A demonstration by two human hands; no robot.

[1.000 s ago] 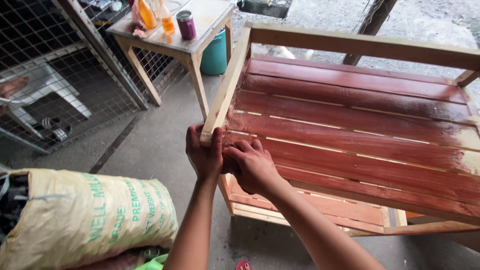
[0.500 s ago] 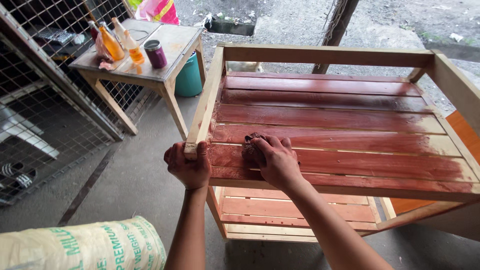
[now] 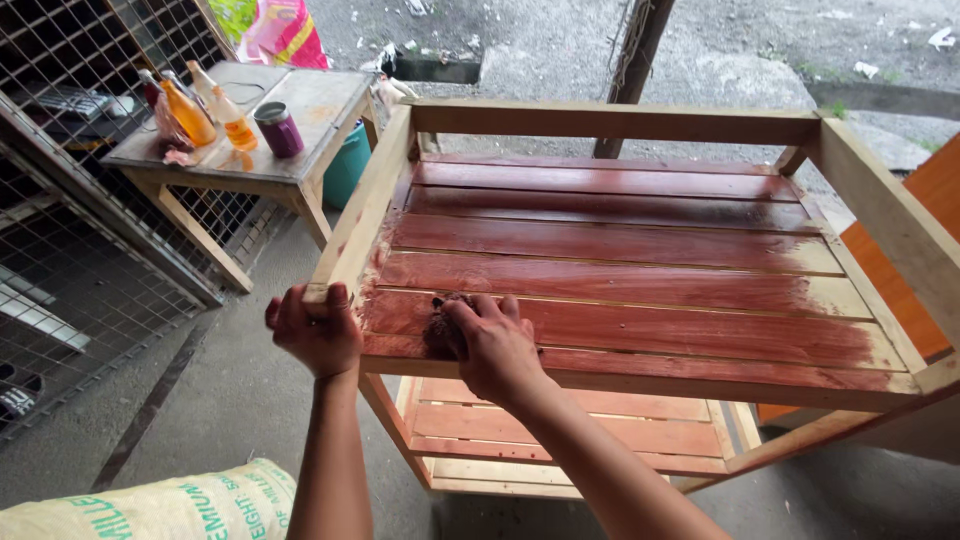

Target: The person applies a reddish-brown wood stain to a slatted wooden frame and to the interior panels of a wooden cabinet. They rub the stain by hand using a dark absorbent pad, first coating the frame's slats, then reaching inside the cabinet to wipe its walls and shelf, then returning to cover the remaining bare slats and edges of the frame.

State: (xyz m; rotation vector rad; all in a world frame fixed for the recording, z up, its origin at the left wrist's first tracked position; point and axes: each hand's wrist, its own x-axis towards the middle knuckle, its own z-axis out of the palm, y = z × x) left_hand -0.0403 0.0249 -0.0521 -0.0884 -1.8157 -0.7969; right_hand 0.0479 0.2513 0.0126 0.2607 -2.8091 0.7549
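The right hand point(image 3: 495, 345) presses a stained rag point(image 3: 440, 322) (fingers clenched on it) onto the slatted rack point(image 3: 640, 250); left hand point(image 3: 315, 330) grips its corner post point(image 3: 345, 262).

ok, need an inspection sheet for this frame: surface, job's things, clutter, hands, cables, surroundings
Surface: slatted wooden rack, slats mostly stained red-brown; right ends and outer frame bare wood.
Job's things: dark stained rag pressed on a near slat.
Clutter: side table with bottles and a purple cup; teal bucket beneath it.
Hands: right hand on the rag; left hand grips the rack's near left corner, fingers stained.
Cables: nothing seen.
Surroundings: wire mesh cage at left, printed sack near bottom, concrete floor, gravel beyond, wooden post.
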